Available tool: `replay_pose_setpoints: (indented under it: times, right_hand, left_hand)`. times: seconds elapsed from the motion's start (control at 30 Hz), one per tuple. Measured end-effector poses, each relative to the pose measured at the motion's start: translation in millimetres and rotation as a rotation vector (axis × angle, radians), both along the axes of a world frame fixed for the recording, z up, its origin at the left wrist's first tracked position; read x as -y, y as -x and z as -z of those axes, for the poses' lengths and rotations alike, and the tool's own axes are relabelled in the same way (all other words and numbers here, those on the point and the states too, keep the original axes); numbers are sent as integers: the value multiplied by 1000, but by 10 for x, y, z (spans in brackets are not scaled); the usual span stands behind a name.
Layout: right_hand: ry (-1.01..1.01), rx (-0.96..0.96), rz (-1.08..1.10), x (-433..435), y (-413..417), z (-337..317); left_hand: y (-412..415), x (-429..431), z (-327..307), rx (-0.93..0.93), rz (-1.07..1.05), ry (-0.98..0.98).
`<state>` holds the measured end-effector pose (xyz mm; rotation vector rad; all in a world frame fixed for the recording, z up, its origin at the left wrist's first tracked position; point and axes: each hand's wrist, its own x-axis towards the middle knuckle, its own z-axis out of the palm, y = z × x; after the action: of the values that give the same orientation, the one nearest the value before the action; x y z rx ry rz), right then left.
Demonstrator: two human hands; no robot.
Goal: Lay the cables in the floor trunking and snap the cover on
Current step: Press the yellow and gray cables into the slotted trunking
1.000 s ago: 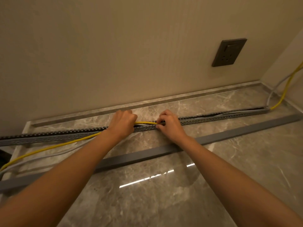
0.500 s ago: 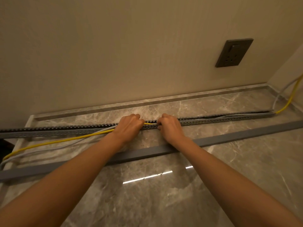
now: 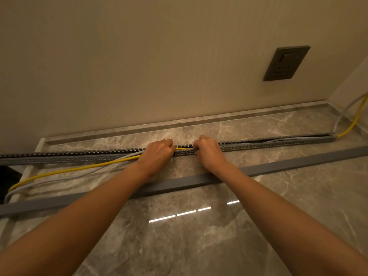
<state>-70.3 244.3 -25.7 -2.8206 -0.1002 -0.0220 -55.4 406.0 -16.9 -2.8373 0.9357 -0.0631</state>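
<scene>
A long grey slotted trunking (image 3: 278,143) lies on the marble floor parallel to the wall. A yellow cable (image 3: 69,169) and grey cables (image 3: 59,180) run from the left floor into it. My left hand (image 3: 157,154) is closed on the yellow cable at the trunking's middle. My right hand (image 3: 209,152) presses fingers into the channel just to the right, with a short yellow stretch showing between them. Right of my hands the cables lie inside the channel. The grey cover strip (image 3: 288,164) lies loose on the floor, nearer me.
A dark wall socket (image 3: 285,65) sits on the beige wall at upper right. Yellow and grey cables (image 3: 354,120) rise at the right corner. A marble skirting ledge (image 3: 179,124) runs along the wall. A dark gap (image 3: 8,180) opens at far left.
Both hands have slid slightly left along the trunking, and more of the yellow cable now lies in the channel. The loose cable on the left sits lower and closer to the trunking.
</scene>
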Motion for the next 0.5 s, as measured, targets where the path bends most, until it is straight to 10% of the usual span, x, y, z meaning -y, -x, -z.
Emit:
replay_pose_setpoints:
  times: [0.5]
  right_hand:
    - [14, -47, 30, -42, 41, -27]
  left_hand:
    - [46, -48, 29, -34, 4, 88]
